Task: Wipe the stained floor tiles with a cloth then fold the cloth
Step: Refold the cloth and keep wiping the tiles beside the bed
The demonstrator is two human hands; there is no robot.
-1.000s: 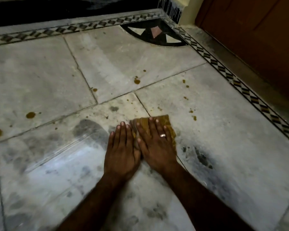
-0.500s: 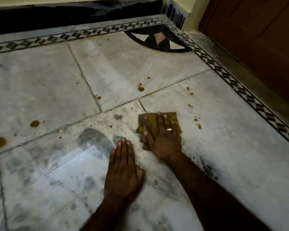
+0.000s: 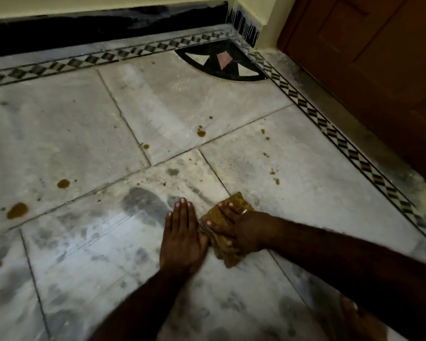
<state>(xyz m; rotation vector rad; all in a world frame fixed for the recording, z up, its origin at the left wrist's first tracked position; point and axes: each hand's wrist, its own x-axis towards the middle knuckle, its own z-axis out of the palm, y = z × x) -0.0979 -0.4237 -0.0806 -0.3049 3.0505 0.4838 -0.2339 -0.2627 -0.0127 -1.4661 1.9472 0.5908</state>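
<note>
The cloth (image 3: 228, 219) is a small brownish-yellow patterned rag, bunched and creased, lying flat on the floor tiles (image 3: 305, 193) just right of a grout line. The tiles are pale grey marble, smudged with dark patches in the near part. Brown stains (image 3: 17, 209) dot them: two larger blobs at far left, smaller drops beyond the cloth and to its right.

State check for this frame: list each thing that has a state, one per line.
cloth: bunched flat on the floor under the right hand
right hand: pressing on the cloth, fingers spread
left hand: flat on the bare tile, beside the cloth
floor tiles: brown stains remain unwiped
door: shut
</note>
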